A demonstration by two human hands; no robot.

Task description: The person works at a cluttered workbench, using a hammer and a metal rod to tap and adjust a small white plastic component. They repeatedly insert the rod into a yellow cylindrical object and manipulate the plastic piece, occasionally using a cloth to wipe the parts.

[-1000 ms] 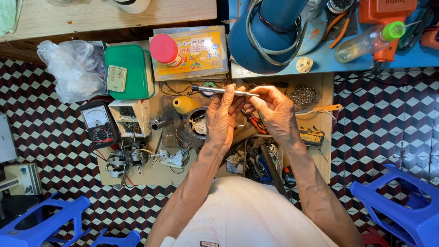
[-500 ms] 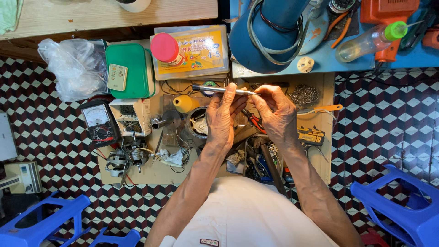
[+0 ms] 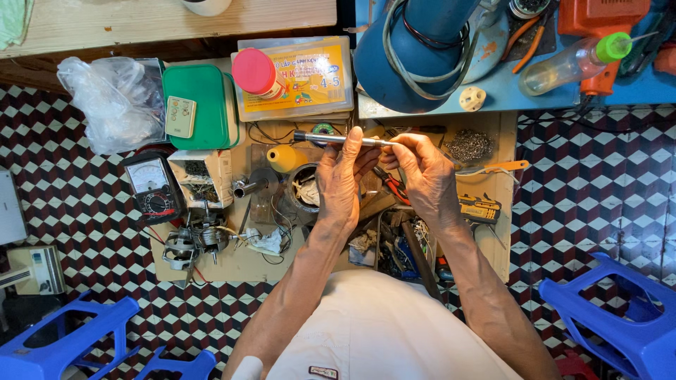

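Nearest me is my own white shirt [image 3: 380, 331], with both forearms reaching out over the low work board [image 3: 239, 264] on the checkered floor [image 3: 584, 204]. My left hand [image 3: 341, 183] is raised palm inward, its fingers closed around the middle of a slim metal rod [image 3: 338, 138] that lies level, left to right. My right hand [image 3: 426, 172] meets it at the rod's right end, thumb and fingertips pinched together on that end, so both grips are clamped on the rod and my hands sit just beside each other. The rod is held in the air above the clutter, its dark left tip sticking out past my left fingers.

Under my hands lie red-handled pliers [image 3: 391, 184] and a dark round can [image 3: 304, 191]. Left of that stand a yellow cone-shaped cap [image 3: 285, 157], a small motor [image 3: 190, 243] with loose wires, and an analog multimeter [image 3: 151, 186].

Farther out sit a green box [image 3: 201, 105], a pink-lidded jar [image 3: 255, 72] and a flat yellow parts case [image 3: 303, 81]. Beyond my right hand is a blue fan base [image 3: 415, 56] on the blue tabletop [image 3: 549, 98], with a green-capped clear bottle [image 3: 570, 63]. Blue plastic stools [image 3: 620, 317] flank me on both sides.
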